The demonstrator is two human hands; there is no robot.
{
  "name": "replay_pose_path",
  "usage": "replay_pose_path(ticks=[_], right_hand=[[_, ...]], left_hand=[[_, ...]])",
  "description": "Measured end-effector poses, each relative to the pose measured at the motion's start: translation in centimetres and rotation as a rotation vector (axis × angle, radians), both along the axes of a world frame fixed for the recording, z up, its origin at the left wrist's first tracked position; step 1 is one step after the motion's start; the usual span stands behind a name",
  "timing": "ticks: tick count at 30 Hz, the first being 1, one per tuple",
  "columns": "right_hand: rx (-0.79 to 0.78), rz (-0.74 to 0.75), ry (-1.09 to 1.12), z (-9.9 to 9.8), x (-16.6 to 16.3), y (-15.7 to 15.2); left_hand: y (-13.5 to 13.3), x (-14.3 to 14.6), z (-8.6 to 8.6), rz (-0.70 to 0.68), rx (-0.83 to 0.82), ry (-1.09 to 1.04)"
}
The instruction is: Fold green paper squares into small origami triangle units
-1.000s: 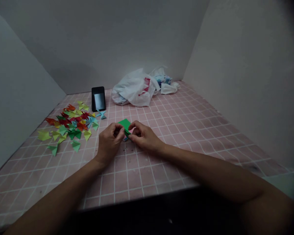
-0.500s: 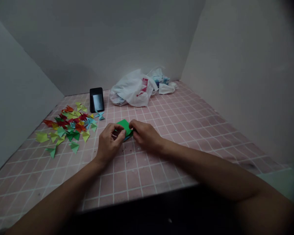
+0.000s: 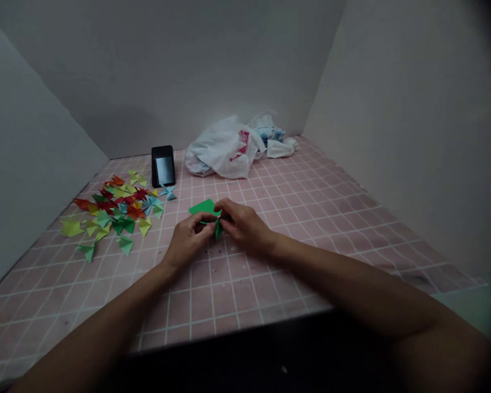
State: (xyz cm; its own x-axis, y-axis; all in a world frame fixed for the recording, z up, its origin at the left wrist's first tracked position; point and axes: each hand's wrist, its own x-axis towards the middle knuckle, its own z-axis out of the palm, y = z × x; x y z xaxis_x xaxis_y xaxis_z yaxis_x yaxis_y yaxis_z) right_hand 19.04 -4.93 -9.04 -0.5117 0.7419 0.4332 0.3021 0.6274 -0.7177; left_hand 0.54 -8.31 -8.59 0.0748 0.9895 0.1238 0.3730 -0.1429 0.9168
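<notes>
A sheet of green paper (image 3: pixel 204 207) lies between and just beyond my two hands, over the pink checked table. My left hand (image 3: pixel 191 236) pinches the near part of the paper between thumb and fingers. From the other side, my right hand (image 3: pixel 242 225) also pinches it, thumb and forefinger close to the left fingertips. A darker green corner (image 3: pixel 218 230) of the paper points down below the fingertips. The fingers hide the exact shape of the fold.
Many small folded paper pieces (image 3: pixel 123 210) in red, orange, yellow, green and blue are heaped to the left. A black phone (image 3: pixel 163 166) stands upright behind them. White plastic bags (image 3: pixel 225 147) lie against the back wall. Pale walls enclose both sides.
The green paper has turned and bent between my fingers, with a corner now pointing down. My left hand has moved slightly right, its fingertips closer to my right hand.
</notes>
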Motion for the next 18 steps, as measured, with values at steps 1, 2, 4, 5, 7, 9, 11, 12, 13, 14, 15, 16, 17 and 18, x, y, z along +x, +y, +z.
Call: replay_pose_path(ticks=[1,2,4,5,7,9,11,12,13,14,15,16,17,18], right_hand=[[-0.008,-0.001,0.001,-0.1,-0.05,-0.01],[-0.019,-0.002,0.006,-0.18,-0.11,-0.01],[-0.053,0.005,0.046,-0.3,-0.2,0.02],[-0.079,0.015,0.086,-0.33,-0.23,0.06],[-0.159,0.03,0.207,-0.35,-0.25,0.19],[-0.26,0.03,0.343,-0.32,-0.22,0.37],[-0.347,0.029,0.424,-0.26,-0.18,0.52],[-0.383,0.033,0.436,-0.24,-0.19,0.56],[-0.418,0.042,0.434,-0.24,-0.22,0.55],[-0.456,0.05,0.43,-0.25,-0.28,0.5],[-0.497,0.056,0.43,-0.28,-0.38,0.41],[-0.543,0.064,0.435,-0.33,-0.49,0.31],[-0.588,0.073,0.446,-0.4,-0.62,0.19],[-0.63,0.084,0.454,-0.48,-0.75,0.08]], left_hand=[[-0.06,0.05,0.02,-0.01,-0.029,-0.036],[-0.14,0.13,0.04,-0.023,-0.068,-0.091],[-0.28,0.35,0.08,-0.033,-0.171,-0.257],[-0.32,0.47,0.09,-0.029,-0.225,-0.354],[-0.31,0.65,0.14,-0.007,-0.31,-0.532],[-0.2,0.73,0.24,0.019,-0.351,-0.662],[-0.07,0.7,0.36,0.036,-0.367,-0.741],[0.0,0.66,0.42,0.043,-0.369,-0.77],[0.05,0.61,0.47,0.048,-0.368,-0.795],[0.1,0.57,0.5,0.052,-0.366,-0.816],[0.14,0.53,0.51,0.057,-0.361,-0.837],[0.18,0.51,0.5,0.062,-0.356,-0.856],[0.21,0.5,0.48,0.065,-0.353,-0.87],[0.24,0.51,0.44,0.068,-0.351,-0.879]])
